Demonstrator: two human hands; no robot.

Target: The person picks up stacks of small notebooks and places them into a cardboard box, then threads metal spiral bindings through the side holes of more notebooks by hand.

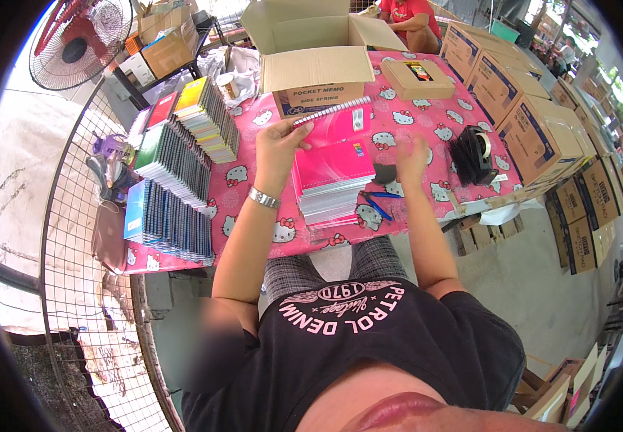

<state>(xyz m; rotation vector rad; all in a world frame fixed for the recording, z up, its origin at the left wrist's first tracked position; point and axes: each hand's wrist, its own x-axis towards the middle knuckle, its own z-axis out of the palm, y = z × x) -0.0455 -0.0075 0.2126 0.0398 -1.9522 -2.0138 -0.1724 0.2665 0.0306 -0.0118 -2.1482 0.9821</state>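
Note:
My left hand [280, 150] pinches the left end of a pink notebook [342, 128], which is tilted up with a pale spiral coil along its top edge. Below it stands a stack of pink-covered notebooks or pads [332, 176], their white page edges facing me. To the right of the stack, my right hand [413, 157] is raised over the table; its fingers are smeared by motion. Blue-handled pliers [377, 206] lie beside the stack. A small dark grey object [385, 173], its kind unclear, sits between the stack and my right wrist.
Tall stacks of blue notebooks [171, 225], green notebooks [172, 164] and yellow notebooks [207, 119] line the left side. An open carton [319, 68] and a closed flat box [417, 79] stand farther back. A black tape dispenser [478, 160] is at right, beside piled cartons [535, 140].

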